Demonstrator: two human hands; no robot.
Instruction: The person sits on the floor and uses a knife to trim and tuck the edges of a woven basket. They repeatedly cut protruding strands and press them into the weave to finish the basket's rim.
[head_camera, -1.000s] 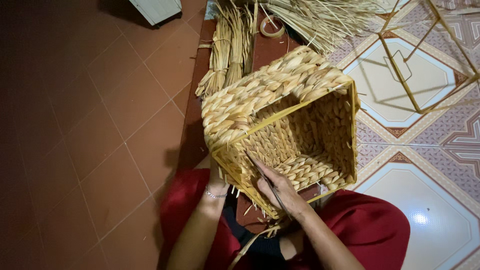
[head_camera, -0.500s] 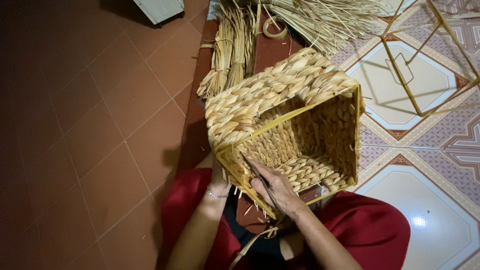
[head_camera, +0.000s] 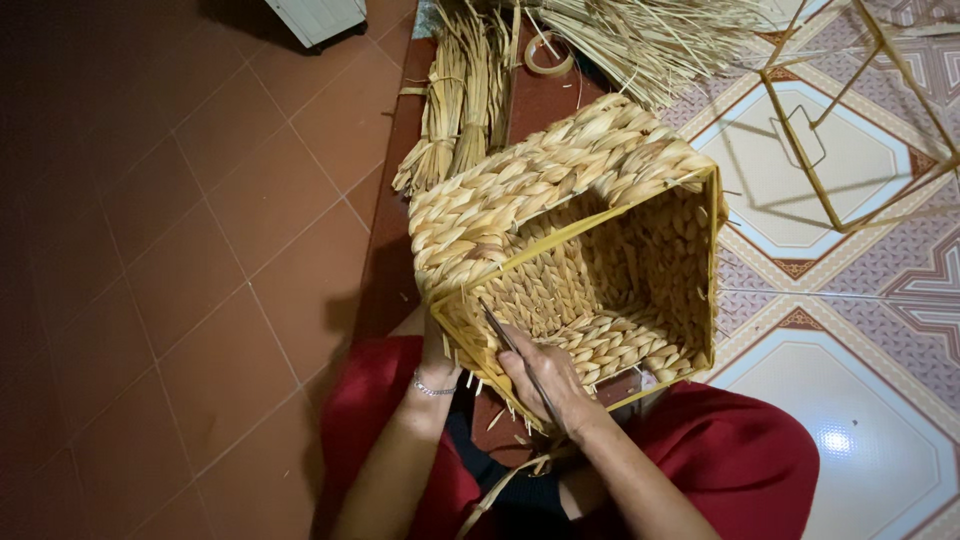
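At the woven basket (head_camera: 570, 250) rim, both hands grip: right hand (head_camera: 545, 375) a thin tool (head_camera: 515, 355).

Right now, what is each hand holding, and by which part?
The right hand holds a thin dark tool by its rear end. The left hand grips the woven basket at its near rim corner.

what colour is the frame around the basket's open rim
Yellow, seen in the head view: the frame edges the woven basket.
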